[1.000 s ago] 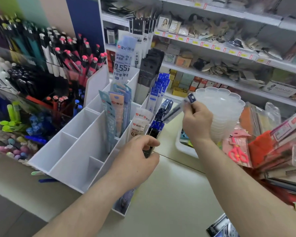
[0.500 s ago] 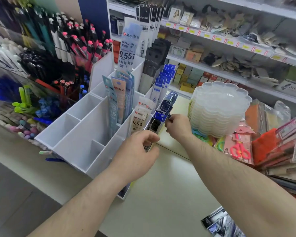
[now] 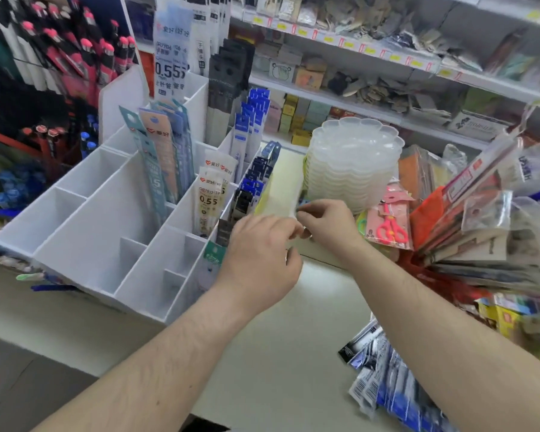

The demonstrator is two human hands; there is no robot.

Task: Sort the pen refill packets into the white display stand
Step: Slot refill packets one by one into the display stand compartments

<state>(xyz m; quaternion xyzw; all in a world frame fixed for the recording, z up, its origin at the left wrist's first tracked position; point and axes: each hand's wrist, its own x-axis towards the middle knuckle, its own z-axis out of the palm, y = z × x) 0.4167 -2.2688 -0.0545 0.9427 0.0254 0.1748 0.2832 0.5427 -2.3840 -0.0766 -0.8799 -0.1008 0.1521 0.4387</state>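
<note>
Head view: right hand (image 3: pixel 323 224) is down off the raised position, both hands now meet at the stand's right edge.

Head view detail: a second ago the right hand held a blue-capped refill packet up at 1 o'clock; half a second ago it was at the right-hand slot; now it sits just beside the left hand (image 3: pixel 259 260), fingers curled, pinching something pale and blurred, and I cannot tell what. Left hand fingers are curled at the dark packets (image 3: pixel 247 194) in the rightmost slot of the white display stand (image 3: pixel 85 226), steadying them as before. Reads as one packet seated. Loose refill packets (image 3: pixel 384 378) wait on the worktop (image 3: pixel 278 353) at 5 o'clock, so sorting isn't finished.
</note>
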